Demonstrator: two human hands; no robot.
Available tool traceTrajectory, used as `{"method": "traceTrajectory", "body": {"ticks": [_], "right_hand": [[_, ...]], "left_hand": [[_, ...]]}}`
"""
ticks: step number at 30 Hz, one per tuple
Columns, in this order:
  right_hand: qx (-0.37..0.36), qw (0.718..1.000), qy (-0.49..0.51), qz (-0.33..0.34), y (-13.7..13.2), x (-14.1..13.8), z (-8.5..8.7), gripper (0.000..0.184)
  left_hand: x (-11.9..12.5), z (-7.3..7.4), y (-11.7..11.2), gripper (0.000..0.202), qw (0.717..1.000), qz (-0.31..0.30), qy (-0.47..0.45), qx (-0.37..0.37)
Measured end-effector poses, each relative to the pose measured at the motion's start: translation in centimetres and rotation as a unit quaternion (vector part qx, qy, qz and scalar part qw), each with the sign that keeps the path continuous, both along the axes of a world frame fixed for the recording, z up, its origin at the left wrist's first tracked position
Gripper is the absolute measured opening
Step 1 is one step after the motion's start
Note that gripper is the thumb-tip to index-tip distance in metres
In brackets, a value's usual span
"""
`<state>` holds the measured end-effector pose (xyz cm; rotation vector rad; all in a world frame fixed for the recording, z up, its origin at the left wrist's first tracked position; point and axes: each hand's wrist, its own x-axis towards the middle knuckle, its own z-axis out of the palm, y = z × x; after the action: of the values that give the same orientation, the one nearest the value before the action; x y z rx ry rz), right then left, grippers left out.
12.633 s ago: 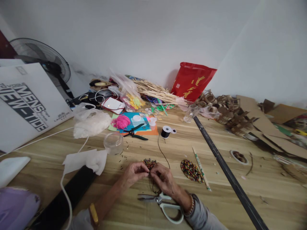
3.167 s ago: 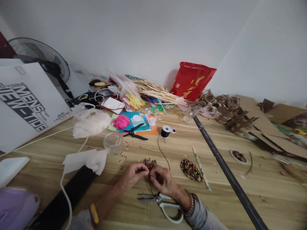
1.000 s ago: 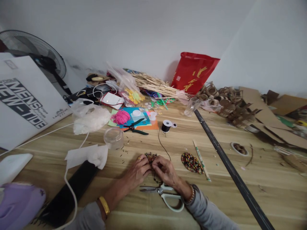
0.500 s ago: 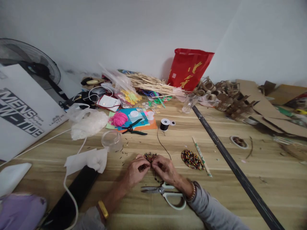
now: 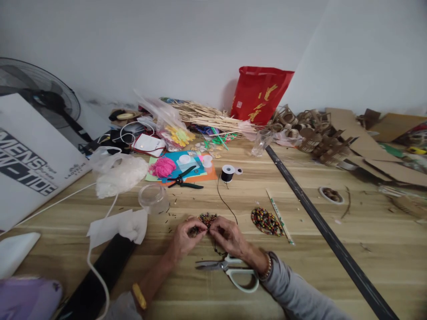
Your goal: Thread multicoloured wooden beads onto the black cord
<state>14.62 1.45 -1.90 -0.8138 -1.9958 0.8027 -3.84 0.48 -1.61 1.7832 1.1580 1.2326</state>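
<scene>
Both hands meet on the wooden table point(image 5: 300, 266) just in front of me. My left hand point(image 5: 184, 236) is curled, its fingertips pinching small dark beads point(image 5: 194, 230). My right hand point(image 5: 229, 236) is closed too, pinching the thin black cord point(image 5: 224, 201) that runs back to a black spool point(image 5: 228, 173). A small heap of coloured beads point(image 5: 208, 218) lies right behind the fingertips. A larger oval heap of coloured beads point(image 5: 266, 221) sits to the right. White-handled scissors point(image 5: 230, 272) lie under my right wrist.
A clear plastic jar point(image 5: 154, 198), white tissue point(image 5: 118, 225), black pliers point(image 5: 184, 181) and pink yarn point(image 5: 162, 167) lie to the left. A long black bar point(image 5: 320, 226) crosses the right side. A red bag point(image 5: 259, 94), straw bundle point(image 5: 208, 118) and cardboard pieces point(image 5: 363, 146) line the back.
The view has drifted a little to the left and down. My hands stay together at the small bead heap, and the left fingers now show beads pinched in them.
</scene>
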Motion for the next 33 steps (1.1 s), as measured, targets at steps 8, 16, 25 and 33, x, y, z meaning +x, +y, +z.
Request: {"method": "traceTrajectory", "body": {"ticks": [8,16,25,33], "right_hand": [[0.007,1.000,0.000,-0.001,-0.12,-0.03,0.17,0.020],[0.002,1.000,0.006,0.002,-0.11,-0.02,0.19,0.019],[0.004,1.000,0.005,-0.001,-0.13,0.05,0.21,0.020],[0.011,1.000,0.003,0.004,-0.12,0.08,0.37,0.020]], "left_hand": [[-0.10,-0.42,0.04,0.005,0.999,-0.013,-0.038,-0.030],[-0.06,-0.38,-0.08,0.004,0.996,-0.009,-0.052,-0.071],[-0.25,-0.91,-0.08,0.009,0.994,-0.007,-0.073,-0.082],[-0.29,-0.27,-0.06,0.010,0.995,-0.015,-0.058,-0.076]]}}
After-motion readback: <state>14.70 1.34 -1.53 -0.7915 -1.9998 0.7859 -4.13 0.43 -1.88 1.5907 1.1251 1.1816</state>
